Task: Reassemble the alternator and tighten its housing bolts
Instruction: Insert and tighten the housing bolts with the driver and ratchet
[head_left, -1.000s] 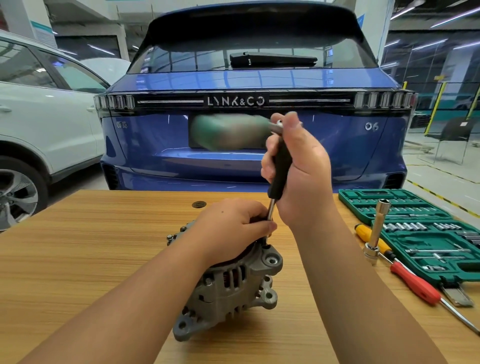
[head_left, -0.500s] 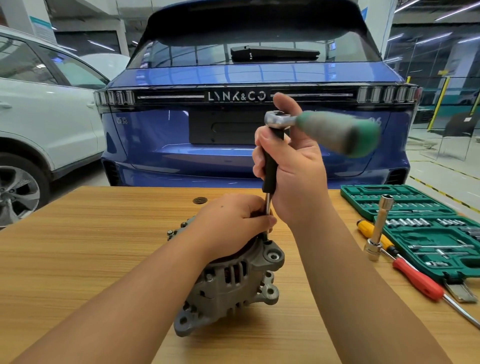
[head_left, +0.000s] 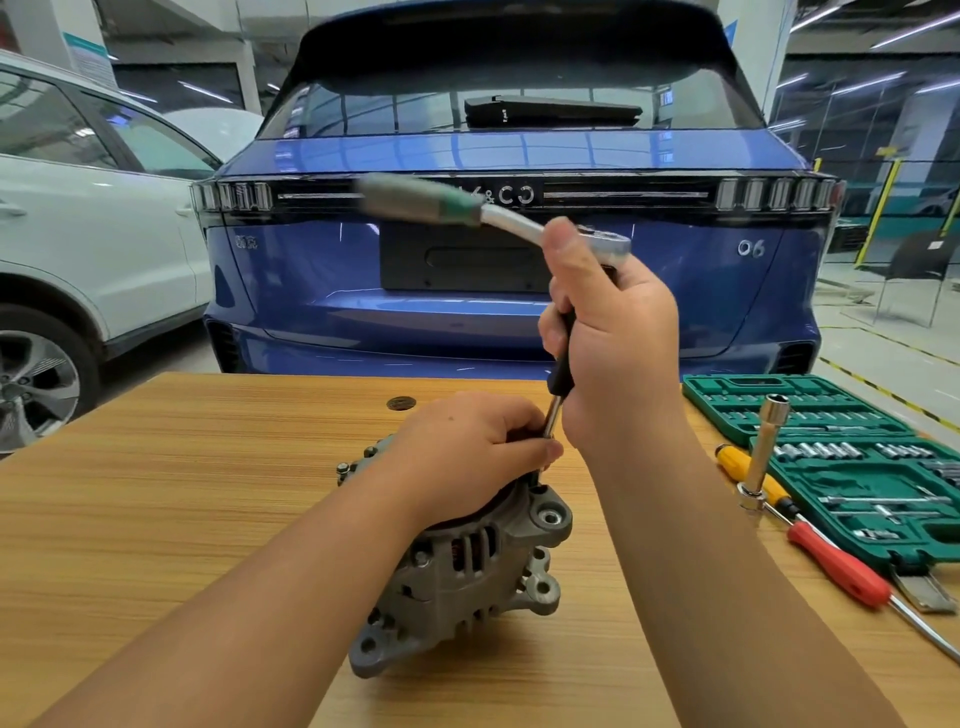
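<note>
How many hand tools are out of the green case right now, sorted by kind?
Ratchet, held on its extension over the alternator: 1
Screwdrivers lying on the table, one yellow-handled, one red-handled: 2
Long socket leaning by the case: 1
Total: 4

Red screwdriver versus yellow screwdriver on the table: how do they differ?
The red screwdriver lies nearer the camera, its shaft in full view; the yellow screwdriver lies farther back, partly hidden behind a long socket. Handle colours differ. Both lie beside the green tool case.
</note>
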